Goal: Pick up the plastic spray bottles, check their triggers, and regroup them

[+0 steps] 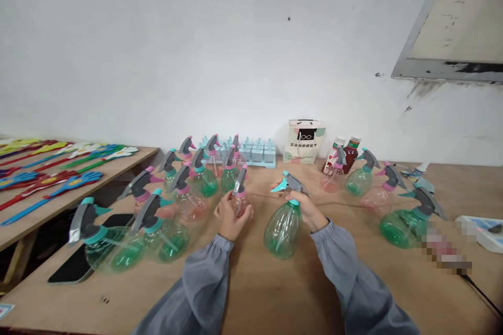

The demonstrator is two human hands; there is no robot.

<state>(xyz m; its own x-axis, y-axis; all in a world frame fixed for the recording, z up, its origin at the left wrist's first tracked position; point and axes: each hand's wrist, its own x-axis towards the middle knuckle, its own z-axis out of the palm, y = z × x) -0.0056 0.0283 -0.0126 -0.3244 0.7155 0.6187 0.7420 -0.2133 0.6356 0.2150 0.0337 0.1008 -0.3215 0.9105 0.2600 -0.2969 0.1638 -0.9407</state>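
My left hand [229,217] is closed around a small pink spray bottle [240,200] with a grey trigger and pink collar, standing on the wooden table [267,288]. My right hand [304,205] grips the neck of a green transparent spray bottle [283,230] just under its teal and grey trigger head, holding it tilted above the table. Both arms wear grey sleeves.
Several green and pink spray bottles [165,230] crowd the table's left, with more at the right [404,222]. A black phone [84,261] lies front left. Blue ice moulds [255,153], a paper bag [304,141] and two dark drink bottles [349,153] stand by the wall. Coloured clappers [58,178] cover a side table.
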